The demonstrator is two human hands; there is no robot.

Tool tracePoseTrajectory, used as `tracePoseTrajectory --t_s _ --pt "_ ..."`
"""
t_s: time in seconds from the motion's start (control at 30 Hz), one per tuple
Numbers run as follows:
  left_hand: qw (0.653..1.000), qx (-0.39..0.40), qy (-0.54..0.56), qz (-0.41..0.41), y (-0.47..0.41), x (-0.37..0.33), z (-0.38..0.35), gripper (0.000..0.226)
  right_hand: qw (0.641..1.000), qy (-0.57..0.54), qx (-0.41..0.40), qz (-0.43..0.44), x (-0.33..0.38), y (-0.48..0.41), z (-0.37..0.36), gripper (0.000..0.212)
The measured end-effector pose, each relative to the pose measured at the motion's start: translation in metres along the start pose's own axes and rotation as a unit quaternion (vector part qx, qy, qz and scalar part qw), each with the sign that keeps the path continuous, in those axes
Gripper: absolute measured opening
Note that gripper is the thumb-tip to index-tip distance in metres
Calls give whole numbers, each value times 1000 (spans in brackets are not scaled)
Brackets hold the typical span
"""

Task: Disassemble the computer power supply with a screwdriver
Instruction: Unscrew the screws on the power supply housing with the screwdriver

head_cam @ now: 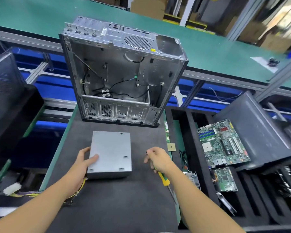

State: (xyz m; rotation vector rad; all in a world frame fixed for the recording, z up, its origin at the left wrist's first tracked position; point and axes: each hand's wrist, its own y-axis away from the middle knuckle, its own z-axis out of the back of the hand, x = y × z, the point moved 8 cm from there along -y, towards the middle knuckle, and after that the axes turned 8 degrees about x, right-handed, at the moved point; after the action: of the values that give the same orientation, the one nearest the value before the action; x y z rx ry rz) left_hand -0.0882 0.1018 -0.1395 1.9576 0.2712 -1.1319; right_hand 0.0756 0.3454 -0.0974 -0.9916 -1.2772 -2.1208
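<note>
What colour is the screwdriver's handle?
Yellow with green: the screwdriver shows best in the head view, poking out below the right hand.

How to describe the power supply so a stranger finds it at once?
Find the open silver computer case at the far end of the dark mat. In front of it lies the power supply, its left edge held by the left hand. It alone is a plain closed grey box trailing yellow wires.

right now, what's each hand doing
left hand: grips the left edge of the power supply, thumb on top.
right hand: holds the screwdriver, clear of the power supply.
</note>
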Motion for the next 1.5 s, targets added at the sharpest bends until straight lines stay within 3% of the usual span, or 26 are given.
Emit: tracePoseTrajectory --t_s 0.07,0.1,0.17,0.23,0.3,0.37,0.47,0.57,0.73,0.87,0.93,1.0,1.07,1.17,1.23,1.27,1.37,1.5 --pt "982 -70 -176 -3 4 -10 4 63 1000 11 -10 -7 -2 8 18 14" --pt "941 -141 -308 -6 8 -23 7 63 999 26 -21 -12 -3 13 28 14" --pt "833 -238 -488 -106 18 -61 -15 59 996 72 -54 -17 -3 24 49 15" --pt "777 -198 -547 -240 26 -88 -71 58 982 161 -95 -9 0 36 71 22" --pt "741 -113 -582 -317 29 -93 -129 53 959 253 -124 0 0 49 89 25" --pt "731 -6 -593 -337 32 -81 -178 40 935 329 -130 -12 -7 62 105 20" --pt "742 181 -581 -281 31 -37 -233 15 918 373 -125 -55 -35 84 130 15" --pt "745 242 -577 -230 28 -3 -262 16 919 367 -114 -92 -66 105 147 11" --pt "749 257 -577 -197 16 28 -280 15 918 372 -77 -119 -109 124 152 11" --pt "743 236 -601 -176 8 36 -274 18 922 362 -28 -133 -128 126 147 35" --pt "705 184 -657 -195 5 26 -269 21 927 349 -49 -127 -124 124 150 38" --pt "655 85 -707 -254 4 0 -258 22 935 329 -71 -107 -111 118 152 30" --pt "632 -14 -710 -310 4 -33 -238 21 941 318 -71 -85 -92 108 146 21" --pt "643 -102 -703 -285 -2 -73 -192 51 951 304 -41 -39 -56 86 117 18" --pt "660 -67 -728 -173 -18 -77 -155 97 952 305 -18 -1 -27 69 90 20" --pt "649 -22 -752 -108 -27 -74 -135 118 952 307 -2 14 -12 61 75 21" --pt "526 86 -846 13 -35 -78 -83 144 955 291 45 30 18 40 29 18" --pt "429 131 -894 -1 -33 -77 -73 158 959 267 94 30 39 21 -23 19"
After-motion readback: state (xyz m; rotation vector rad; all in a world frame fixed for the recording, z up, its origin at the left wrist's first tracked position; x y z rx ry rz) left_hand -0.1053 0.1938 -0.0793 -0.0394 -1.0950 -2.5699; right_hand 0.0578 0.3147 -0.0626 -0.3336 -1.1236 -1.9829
